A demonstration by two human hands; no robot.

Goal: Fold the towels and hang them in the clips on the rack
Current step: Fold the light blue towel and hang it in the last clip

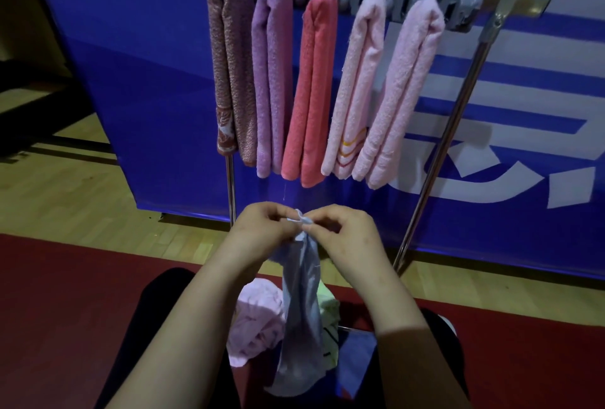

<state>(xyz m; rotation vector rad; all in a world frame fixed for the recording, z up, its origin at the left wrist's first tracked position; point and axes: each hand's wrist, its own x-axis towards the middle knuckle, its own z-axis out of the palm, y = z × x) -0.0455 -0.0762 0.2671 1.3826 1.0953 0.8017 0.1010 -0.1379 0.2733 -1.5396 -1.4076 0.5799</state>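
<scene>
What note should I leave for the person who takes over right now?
Hands: left hand and right hand both pinch the top of the pale blue towel, which hangs down below them.
Done: five folded towels hang on the rack.
Left: fold and hang the pale blue towel, then the pink towel and yellow-green towel lying below. The rightmost clip looks free.

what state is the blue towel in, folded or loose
Loose: the blue towel hangs bunched, its top pinched by the left hand and right hand.
</scene>
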